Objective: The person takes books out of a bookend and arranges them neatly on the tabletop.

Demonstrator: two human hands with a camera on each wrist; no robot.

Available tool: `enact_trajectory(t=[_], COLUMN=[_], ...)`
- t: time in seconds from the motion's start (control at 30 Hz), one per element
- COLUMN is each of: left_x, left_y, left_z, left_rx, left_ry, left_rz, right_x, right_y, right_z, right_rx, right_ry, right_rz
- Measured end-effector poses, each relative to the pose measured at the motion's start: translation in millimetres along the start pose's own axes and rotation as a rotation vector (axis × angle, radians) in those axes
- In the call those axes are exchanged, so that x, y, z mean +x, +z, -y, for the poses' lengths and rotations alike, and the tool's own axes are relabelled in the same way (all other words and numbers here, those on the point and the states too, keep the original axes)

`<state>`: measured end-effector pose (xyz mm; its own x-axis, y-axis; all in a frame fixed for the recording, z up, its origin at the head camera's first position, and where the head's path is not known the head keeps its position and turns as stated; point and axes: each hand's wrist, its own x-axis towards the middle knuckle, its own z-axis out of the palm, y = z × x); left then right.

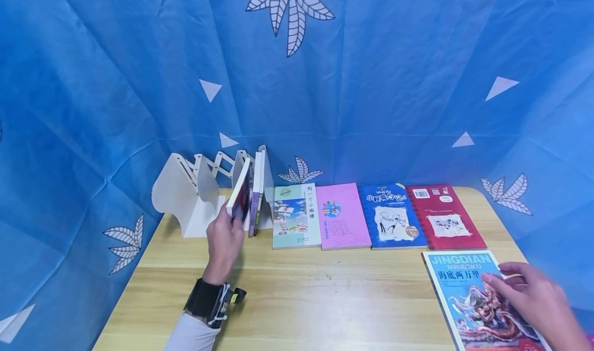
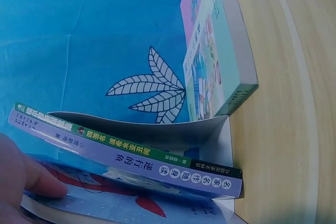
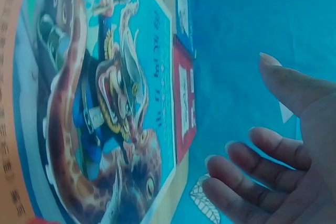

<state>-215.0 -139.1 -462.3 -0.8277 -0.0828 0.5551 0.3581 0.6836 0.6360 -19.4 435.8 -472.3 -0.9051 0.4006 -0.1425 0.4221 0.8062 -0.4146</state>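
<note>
On the left of the head view, my left hand grips a thin book by its near edge. That book leans inside a white expandable book rack, beside a purple-spined book and a green-and-black-spined book, both upright. In the left wrist view the gripped book's cover is pale with red shapes. My right hand hovers over a blue book with an octopus on its cover at the front right. Its fingers are loosely bent, and the right wrist view shows nothing held between them.
Along the table's back lie a pale green book, a pink book, a blue book and a red book in a row. A blue patterned cloth hangs behind the wooden table.
</note>
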Motion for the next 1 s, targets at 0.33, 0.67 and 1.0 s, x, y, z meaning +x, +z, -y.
enact_trajectory(t=[0.33, 0.67, 1.0], left_x=[-8.3, -12.8, -19.3], left_y=[-8.2, -21.0, -38.3], left_z=[-5.0, -13.9, -22.2], left_rx=[-0.002, -0.045, -0.052], left_ry=[-0.030, -0.014, -0.053], left_rz=[-0.005, -0.043, -0.018], right_x=[-7.1, -9.8, -11.5], right_y=[6.0, 8.0, 13.1], right_z=[11.8, 28.5, 38.4], right_rx=[0.054, 0.068, 0.086], right_ry=[-0.089, -0.139, -0.202], right_rz=[-0.046, 0.038, 0.083])
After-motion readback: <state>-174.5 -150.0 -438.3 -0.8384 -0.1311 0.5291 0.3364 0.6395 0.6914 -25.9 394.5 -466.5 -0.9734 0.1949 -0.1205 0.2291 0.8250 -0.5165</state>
